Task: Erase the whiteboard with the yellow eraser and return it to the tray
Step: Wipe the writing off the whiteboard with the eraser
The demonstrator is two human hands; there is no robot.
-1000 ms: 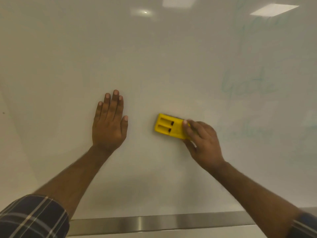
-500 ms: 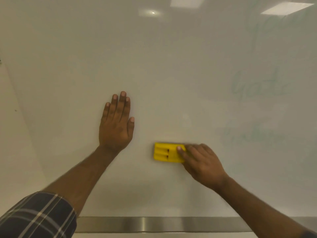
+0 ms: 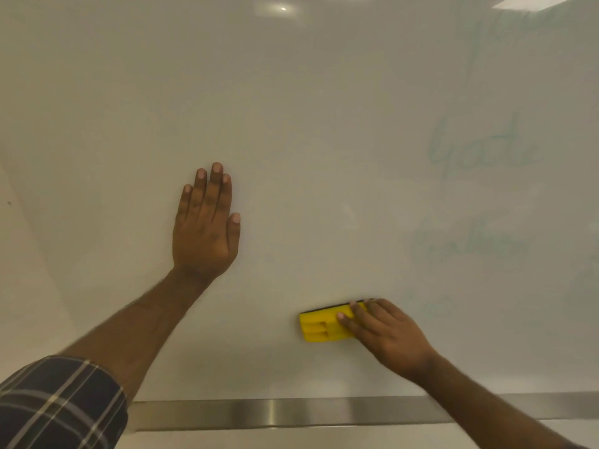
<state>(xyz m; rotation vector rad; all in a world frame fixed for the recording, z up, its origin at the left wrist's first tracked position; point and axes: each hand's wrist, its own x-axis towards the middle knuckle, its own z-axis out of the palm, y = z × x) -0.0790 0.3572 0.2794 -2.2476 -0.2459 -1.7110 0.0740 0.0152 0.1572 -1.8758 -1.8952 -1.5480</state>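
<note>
A white whiteboard [image 3: 324, 124] fills the view. My right hand [image 3: 389, 335] grips the yellow eraser [image 3: 319, 326] and presses it flat on the board low down, a little right of centre. Flat on the board at centre left rests my left hand [image 3: 205, 228], fingers together and holding nothing. Faint green writing [image 3: 483, 153] shows on the right part of the board. The metal tray [image 3: 275, 411] runs along the board's bottom edge, below the eraser.
A pale wall [image 3: 22, 286] borders the board on the left. Ceiling lights reflect at the top of the board. My plaid sleeve [image 3: 58, 406] sits at the lower left.
My right hand has slid the eraser down the board toward the tray. The left hand has stayed flat on the board.
</note>
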